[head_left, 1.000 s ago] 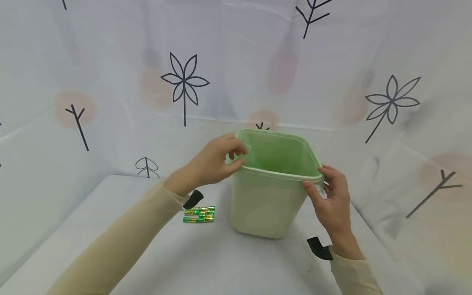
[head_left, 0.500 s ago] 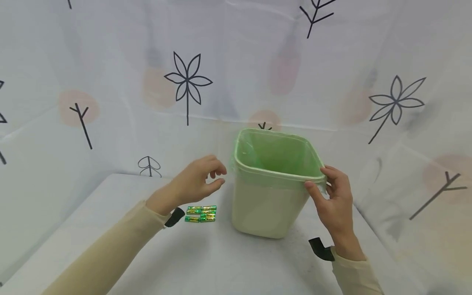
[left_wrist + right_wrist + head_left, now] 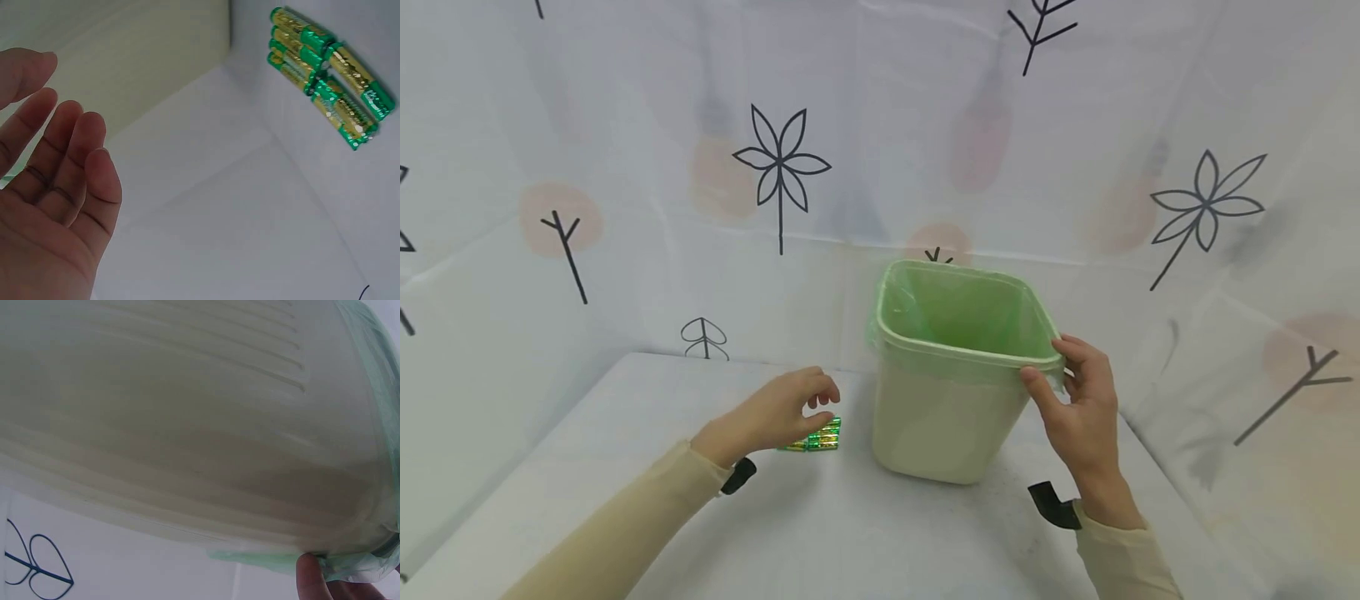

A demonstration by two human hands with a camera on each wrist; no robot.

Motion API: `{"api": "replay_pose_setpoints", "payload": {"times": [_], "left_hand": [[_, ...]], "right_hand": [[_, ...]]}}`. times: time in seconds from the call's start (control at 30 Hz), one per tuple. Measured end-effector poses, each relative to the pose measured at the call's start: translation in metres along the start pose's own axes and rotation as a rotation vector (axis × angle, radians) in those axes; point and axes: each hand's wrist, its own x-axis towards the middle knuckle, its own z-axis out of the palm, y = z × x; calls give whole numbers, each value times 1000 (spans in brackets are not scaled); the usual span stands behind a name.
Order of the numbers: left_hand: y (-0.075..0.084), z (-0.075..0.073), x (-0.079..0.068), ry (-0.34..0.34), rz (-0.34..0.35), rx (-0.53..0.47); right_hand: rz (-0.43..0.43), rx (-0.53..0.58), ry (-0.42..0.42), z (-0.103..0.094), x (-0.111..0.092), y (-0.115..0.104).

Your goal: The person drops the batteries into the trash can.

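A pale trash bin [image 3: 943,421] stands upright on the table, its mouth lined with a thin green plastic bag [image 3: 977,312] folded over the rim. With thumb and fingers, my right hand [image 3: 1084,417] grips the near right corner of that rim; in the right wrist view its fingertips [image 3: 308,572] show beside the bag's edge. My left hand [image 3: 775,412] holds nothing, fingers loosely bent, left of the bin. It overlaps a group of green and gold batteries [image 3: 825,439] in the head view. Several batteries [image 3: 356,74] lie side by side in the left wrist view, apart from the hand.
A white cloth covers the table [image 3: 850,533]. Behind and at both sides hangs a white curtain [image 3: 850,125] printed with dark plants and soft pink spots. The bin stands close to the back curtain.
My left hand has come off the bin's left rim and moved down and left to the batteries. My right hand keeps its grip on the rim, and the bin stays in place.
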Motion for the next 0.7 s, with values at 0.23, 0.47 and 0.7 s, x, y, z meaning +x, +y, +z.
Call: {"api": "replay_pose_setpoints", "payload": {"times": [0.23,0.47,0.7], "left_hand": [[-22,22,-14,-84,-130,-23],[-37,35,-22,-139,-215,-12],[-51,46,-27,-186,-302,-12]], "right_hand": [[-3,1,-2,1,0,-1],[-14,2,-1,1,1,-1],[7,-9,-3,1,0,-3]]}}
